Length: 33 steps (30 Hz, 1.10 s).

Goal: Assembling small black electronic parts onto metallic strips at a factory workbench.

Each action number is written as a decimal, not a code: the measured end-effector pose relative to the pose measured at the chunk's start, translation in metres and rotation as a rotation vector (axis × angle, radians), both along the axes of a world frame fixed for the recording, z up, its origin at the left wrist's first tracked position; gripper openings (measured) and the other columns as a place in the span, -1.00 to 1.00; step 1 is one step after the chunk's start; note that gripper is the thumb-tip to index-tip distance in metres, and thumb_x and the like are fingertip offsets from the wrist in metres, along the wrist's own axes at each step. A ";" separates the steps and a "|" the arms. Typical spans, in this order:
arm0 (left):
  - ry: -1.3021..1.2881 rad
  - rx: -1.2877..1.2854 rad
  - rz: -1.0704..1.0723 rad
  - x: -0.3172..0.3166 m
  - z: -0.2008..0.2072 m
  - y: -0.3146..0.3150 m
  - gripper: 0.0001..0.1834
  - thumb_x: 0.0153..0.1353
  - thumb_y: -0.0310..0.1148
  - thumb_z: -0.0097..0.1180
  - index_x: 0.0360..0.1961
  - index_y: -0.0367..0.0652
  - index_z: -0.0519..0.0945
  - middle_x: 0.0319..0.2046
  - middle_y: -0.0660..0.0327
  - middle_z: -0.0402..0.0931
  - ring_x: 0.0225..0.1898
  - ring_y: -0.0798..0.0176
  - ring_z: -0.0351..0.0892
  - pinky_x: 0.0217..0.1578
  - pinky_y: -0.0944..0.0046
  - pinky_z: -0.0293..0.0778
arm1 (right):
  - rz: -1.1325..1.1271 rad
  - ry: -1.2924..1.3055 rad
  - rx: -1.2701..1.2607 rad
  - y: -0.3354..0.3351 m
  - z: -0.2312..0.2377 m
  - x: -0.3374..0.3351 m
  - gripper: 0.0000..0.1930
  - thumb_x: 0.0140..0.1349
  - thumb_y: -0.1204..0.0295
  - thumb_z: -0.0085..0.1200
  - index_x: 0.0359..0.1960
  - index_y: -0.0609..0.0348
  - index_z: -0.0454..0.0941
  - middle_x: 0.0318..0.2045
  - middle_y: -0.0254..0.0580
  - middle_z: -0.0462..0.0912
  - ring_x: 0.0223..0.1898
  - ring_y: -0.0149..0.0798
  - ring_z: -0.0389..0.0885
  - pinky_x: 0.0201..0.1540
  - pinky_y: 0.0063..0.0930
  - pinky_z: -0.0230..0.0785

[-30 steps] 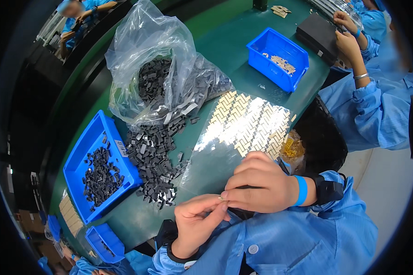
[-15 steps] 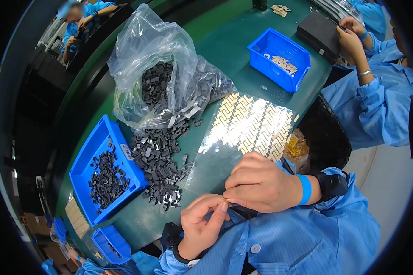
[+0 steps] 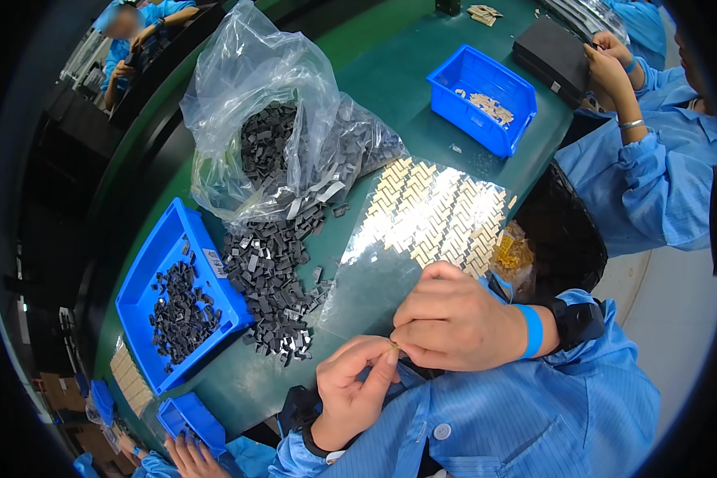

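Just above my lap, my left hand and my right hand meet fingertip to fingertip. Both are closed in a pinch around a tiny tan piece, mostly hidden by the fingers, its kind too small to make out. Past my right hand lies a clear sheet on the table, bearing slanted rows of small cream-coloured pieces. A loose heap of small black blocks spreads to the left of the sheet, spilling from an open clear plastic bag with more of them inside.
At left, a blue bin holds small black parts; a smaller blue bin has a co-worker's hand at it. Another blue bin with cream bits stands far right, near a black box. A black-lined bin sits beside the table.
My hands stay pinched together with hardly any shift. A co-worker's hand has come up to the small blue bin at the lower left. The whole view has shifted slightly.
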<state>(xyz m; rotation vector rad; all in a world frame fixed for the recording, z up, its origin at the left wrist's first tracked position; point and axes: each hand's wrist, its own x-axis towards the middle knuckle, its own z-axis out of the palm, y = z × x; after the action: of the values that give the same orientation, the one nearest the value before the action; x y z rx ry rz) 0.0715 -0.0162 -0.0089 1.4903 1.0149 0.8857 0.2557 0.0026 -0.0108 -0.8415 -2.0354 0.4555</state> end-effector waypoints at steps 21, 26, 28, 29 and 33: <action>-0.305 -0.308 -0.067 -0.004 0.003 0.003 -0.92 0.13 -0.61 0.03 -0.37 -0.43 0.53 -0.47 0.12 0.51 -0.57 0.39 0.47 -0.53 0.47 0.39 | 0.043 -0.040 0.083 0.003 0.005 0.000 -0.87 -0.16 0.46 0.08 -0.65 0.13 0.36 -0.62 -0.34 0.29 -0.57 -0.33 0.35 -0.29 -0.39 0.23; -0.430 -0.351 -0.088 -0.004 0.003 0.004 -0.91 0.15 -0.60 0.01 -0.35 -0.44 0.52 -0.45 0.09 0.52 -0.56 0.38 0.48 -0.51 0.46 0.41 | -0.055 -0.033 0.050 0.016 0.015 0.020 -0.87 -0.20 0.49 0.09 -0.64 0.10 0.36 -0.63 -0.35 0.30 -0.57 -0.28 0.36 -0.38 -0.43 0.22; -0.368 -0.270 0.048 -0.004 0.004 0.002 -0.86 0.14 -0.53 0.03 -0.39 -0.46 0.52 -0.48 -0.02 0.54 -0.63 0.29 0.48 -0.56 0.38 0.42 | -0.210 -0.300 0.089 0.021 0.027 0.050 -0.87 -0.25 0.50 0.07 -0.69 0.10 0.33 -0.67 -0.30 0.33 -0.57 -0.23 0.39 -0.40 -0.37 0.23; -0.380 -0.271 0.026 -0.002 0.003 0.002 -0.86 0.14 -0.53 0.03 -0.39 -0.46 0.52 -0.48 -0.02 0.54 -0.63 0.29 0.48 -0.56 0.38 0.42 | -0.338 -0.464 0.082 0.013 0.035 0.068 -0.88 -0.26 0.49 0.07 -0.72 0.11 0.35 -0.70 -0.28 0.33 -0.57 -0.21 0.40 -0.39 -0.33 0.22; -0.415 -0.246 0.057 0.005 0.003 0.004 -0.84 0.14 -0.50 0.05 -0.37 -0.47 0.52 -0.47 -0.04 0.54 -0.61 0.26 0.50 -0.54 0.35 0.45 | -0.722 -0.887 -0.017 -0.005 0.032 0.109 -0.89 -0.18 0.48 0.13 -0.57 0.15 0.46 -0.54 -0.21 0.49 -0.48 -0.17 0.44 -0.37 -0.34 0.22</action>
<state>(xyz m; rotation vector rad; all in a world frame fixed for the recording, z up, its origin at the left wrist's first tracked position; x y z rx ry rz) 0.0765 -0.0123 -0.0055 1.0215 0.8249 1.0195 0.3646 -0.0024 0.0210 -1.9234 -2.2458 -0.3854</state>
